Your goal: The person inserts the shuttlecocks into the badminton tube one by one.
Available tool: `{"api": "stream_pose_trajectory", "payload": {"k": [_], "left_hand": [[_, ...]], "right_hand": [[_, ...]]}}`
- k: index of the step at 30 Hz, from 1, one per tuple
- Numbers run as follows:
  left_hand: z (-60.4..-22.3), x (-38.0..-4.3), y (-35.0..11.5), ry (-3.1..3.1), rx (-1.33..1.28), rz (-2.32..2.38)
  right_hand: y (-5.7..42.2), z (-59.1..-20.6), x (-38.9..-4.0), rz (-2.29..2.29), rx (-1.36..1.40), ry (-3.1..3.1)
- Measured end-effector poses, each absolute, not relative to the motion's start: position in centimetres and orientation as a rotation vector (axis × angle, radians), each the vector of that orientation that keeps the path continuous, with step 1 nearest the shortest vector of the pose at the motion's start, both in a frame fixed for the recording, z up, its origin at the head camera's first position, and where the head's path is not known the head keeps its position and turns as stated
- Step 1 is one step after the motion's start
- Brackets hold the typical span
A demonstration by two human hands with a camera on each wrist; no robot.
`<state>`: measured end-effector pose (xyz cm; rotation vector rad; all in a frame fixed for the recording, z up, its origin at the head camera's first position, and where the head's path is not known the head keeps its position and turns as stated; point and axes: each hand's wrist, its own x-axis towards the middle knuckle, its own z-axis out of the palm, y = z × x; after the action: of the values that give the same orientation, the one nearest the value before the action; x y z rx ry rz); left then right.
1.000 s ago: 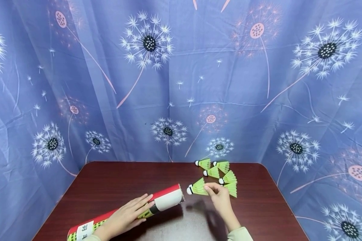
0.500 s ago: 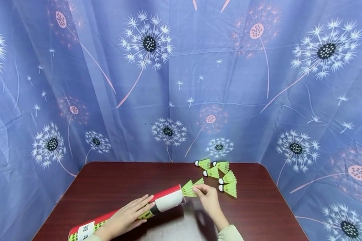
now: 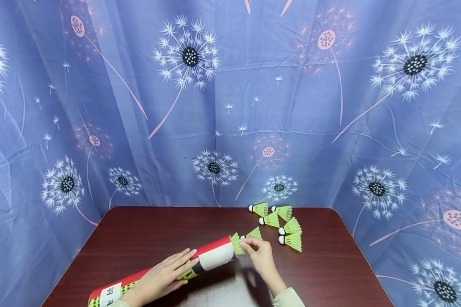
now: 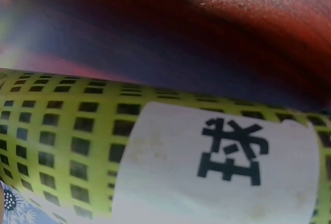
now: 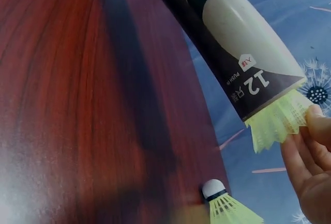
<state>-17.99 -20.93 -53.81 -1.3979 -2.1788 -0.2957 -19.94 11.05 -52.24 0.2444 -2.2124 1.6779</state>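
My left hand [image 3: 159,275] grips a long cardboard shuttlecock tube [image 3: 216,254], its fingers lying across the top. The tube slants, its right end raised off the table. Red, white and yellow-green checks cover it; a white label [image 4: 217,167] fills much of the left wrist view. With thumb and fingertips, my right hand [image 3: 262,258] pinches the skirt of a yellow-green shuttlecock [image 5: 276,123]. Its cork end is hidden inside the tube's mouth; only the skirt's rear sticks out. Another shuttlecock [image 3: 253,233] lies on the table just behind the right hand.
Several more yellow-green shuttlecocks [image 3: 269,219] with white corks lie grouped at the table's back right. The dark red-brown table [image 3: 157,226] has rounded far corners. A blue curtain [image 3: 230,106] with dandelion prints hangs behind and at both sides.
My right hand has moved left, bringing the shuttlecock from outside the tube's mouth into it, leaving part of the skirt outside. My left hand and the tube have hardly moved.
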Motion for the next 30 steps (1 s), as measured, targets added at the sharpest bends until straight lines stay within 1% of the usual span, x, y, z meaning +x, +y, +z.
{"api": "stream_pose_trajectory", "payload": {"k": [5, 8, 16, 30], "left_hand": [[-54.1, -18.0, -21.1, -2.170, -1.401, -0.299], [-54.2, -18.0, -21.0, -2.163, -1.403, -0.304], [-53.8, -18.2, -20.4, -2.155, -1.420, -0.311], [-54.0, -18.4, -20.3, -2.144, -1.414, -0.317]], "right_hand": [[11.1, -52.1, -19.7, 1.406, 0.264, -2.327], [11.1, -52.0, -19.7, 1.373, 0.277, -2.343], [10.4, -52.5, -19.6, 1.396, 0.285, -2.322], [10.3, -52.4, -19.9, 1.653, 0.330, -2.359]]}}
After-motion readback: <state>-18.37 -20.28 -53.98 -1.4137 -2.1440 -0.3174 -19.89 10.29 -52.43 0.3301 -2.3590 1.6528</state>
